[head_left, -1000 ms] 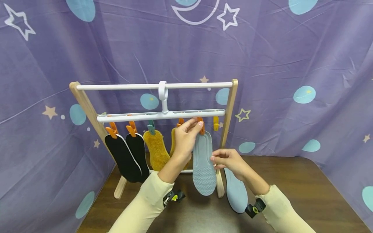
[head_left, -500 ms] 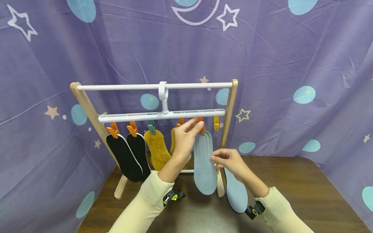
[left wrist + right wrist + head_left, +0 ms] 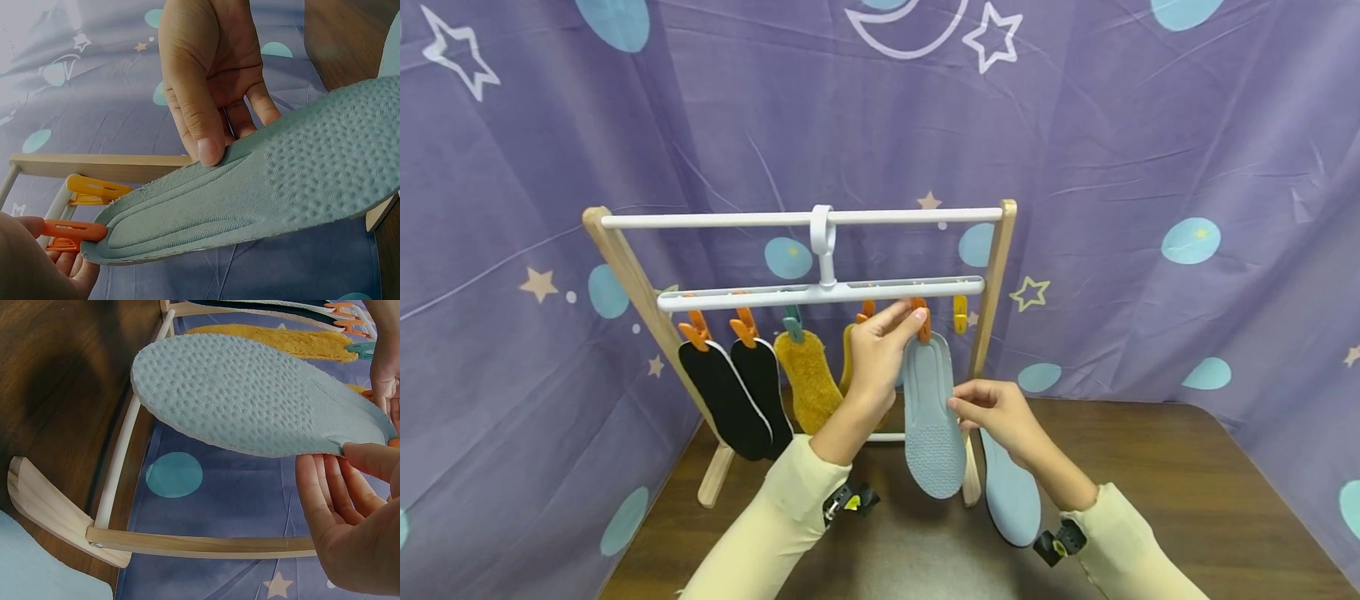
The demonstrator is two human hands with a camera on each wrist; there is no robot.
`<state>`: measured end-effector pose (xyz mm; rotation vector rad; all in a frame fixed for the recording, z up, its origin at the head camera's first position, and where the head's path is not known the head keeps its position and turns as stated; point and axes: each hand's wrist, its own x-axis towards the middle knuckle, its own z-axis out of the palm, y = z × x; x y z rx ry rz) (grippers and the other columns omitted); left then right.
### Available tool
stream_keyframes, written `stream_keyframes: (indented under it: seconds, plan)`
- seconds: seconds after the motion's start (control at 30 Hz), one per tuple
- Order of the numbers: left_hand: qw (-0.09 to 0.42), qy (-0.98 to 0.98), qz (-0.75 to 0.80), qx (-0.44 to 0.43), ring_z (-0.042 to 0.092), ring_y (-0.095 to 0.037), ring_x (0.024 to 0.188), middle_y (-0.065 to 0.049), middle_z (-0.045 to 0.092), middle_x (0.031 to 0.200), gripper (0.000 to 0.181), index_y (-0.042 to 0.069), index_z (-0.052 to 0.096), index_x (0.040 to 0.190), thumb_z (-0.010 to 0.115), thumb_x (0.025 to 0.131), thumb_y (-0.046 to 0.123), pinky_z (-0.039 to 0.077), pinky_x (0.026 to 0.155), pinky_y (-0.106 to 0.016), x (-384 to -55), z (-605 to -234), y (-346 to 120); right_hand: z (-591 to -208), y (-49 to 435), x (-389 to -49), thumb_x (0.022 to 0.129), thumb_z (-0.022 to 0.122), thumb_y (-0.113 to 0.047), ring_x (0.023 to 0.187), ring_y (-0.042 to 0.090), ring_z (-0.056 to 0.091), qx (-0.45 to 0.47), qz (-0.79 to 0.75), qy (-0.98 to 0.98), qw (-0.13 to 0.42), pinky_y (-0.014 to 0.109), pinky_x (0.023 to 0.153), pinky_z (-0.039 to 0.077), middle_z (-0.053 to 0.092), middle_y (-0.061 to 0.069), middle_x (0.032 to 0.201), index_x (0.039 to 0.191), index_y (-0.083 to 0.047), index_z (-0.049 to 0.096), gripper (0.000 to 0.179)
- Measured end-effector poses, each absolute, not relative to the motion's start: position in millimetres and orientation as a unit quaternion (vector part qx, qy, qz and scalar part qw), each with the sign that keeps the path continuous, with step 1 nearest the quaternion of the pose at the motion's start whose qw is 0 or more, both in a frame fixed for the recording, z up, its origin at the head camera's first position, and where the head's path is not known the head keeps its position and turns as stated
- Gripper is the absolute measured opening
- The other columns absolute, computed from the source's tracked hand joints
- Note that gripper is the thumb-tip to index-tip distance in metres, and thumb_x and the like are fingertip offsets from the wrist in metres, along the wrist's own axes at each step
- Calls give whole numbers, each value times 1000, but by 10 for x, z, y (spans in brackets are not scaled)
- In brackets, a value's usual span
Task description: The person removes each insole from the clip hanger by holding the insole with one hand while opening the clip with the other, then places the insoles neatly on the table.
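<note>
A light blue insole [image 3: 934,417] with a bumpy forefoot hangs heel-up below the white hanger bar [image 3: 745,297]. My left hand [image 3: 877,354] pinches the orange clip [image 3: 75,231] at its heel end; in the left wrist view the clip's tip overlaps the heel. With thumb and fingers, my right hand [image 3: 1000,412] pinches the insole's right edge near the middle, as the right wrist view [image 3: 353,506] also shows. To the right, a yellow clip [image 3: 960,314] hangs with nothing in it. A second blue insole [image 3: 1011,492] lies on the table below my right hand.
Two black insoles [image 3: 722,400] hang from orange clips at the left of the bar. Fuzzy yellow insoles [image 3: 808,379] hang beside them, one partly behind my left hand. A wooden rack [image 3: 992,283] carries the hanger on the brown table [image 3: 1120,475], before a purple curtain [image 3: 1120,167].
Both hands keep their hold on the clip and the insole. The whole scene shifts slightly in the head view, and the insole's lower end swings a little to the right.
</note>
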<state>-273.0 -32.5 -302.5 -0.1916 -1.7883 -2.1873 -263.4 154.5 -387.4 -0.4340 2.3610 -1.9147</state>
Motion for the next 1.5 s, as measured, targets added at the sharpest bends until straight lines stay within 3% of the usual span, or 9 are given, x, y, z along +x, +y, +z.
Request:
stream_keyframes:
  seconds: [0.33, 0.7, 1.0, 1.2, 1.5]
  plan:
    - [157, -613, -771, -72, 71, -13, 103, -20, 74, 116, 31, -3, 72, 121, 74, 91, 7, 58, 94, -26, -2723, -2992, -317, -3858, 1555, -2613, 95, 70, -7, 71, 12, 68, -140, -626, 767, 21, 33, 72, 63, 75, 7, 89, 108, 14, 69, 25]
    - [154, -622, -766, -59, 70, -21, 112, -17, 73, 121, 33, 0, 72, 123, 75, 92, 10, 56, 98, -28, -2706, -2985, -332, -3869, 1527, -2599, 95, 70, -7, 69, 7, 66, -140, -627, 766, 16, 25, 69, 61, 76, 7, 90, 109, 13, 69, 24]
    - [175, -608, -772, -60, 72, -11, 96, -21, 74, 113, 29, -3, 73, 118, 75, 90, 6, 59, 90, -25, -2732, -3008, -282, -3877, 1547, -2590, 95, 71, -9, 71, 8, 67, -127, -625, 770, 15, 27, 71, 62, 76, 14, 94, 109, 12, 70, 25]
    - [173, -610, -771, -60, 72, -15, 104, -19, 74, 116, 31, -1, 73, 120, 75, 91, 7, 58, 93, -25, -2726, -3001, -289, -3857, 1546, -2605, 95, 71, -8, 69, 8, 67, -130, -624, 771, 11, 24, 69, 61, 76, 12, 92, 108, 12, 70, 24]
    - [179, -617, -764, -57, 72, -14, 101, -20, 74, 115, 31, -2, 72, 120, 75, 91, 8, 58, 90, -23, -2708, -3008, -279, -3875, 1541, -2616, 95, 71, -8, 71, 7, 67, -128, -624, 771, 13, 36, 74, 64, 76, 9, 93, 109, 11, 71, 24]
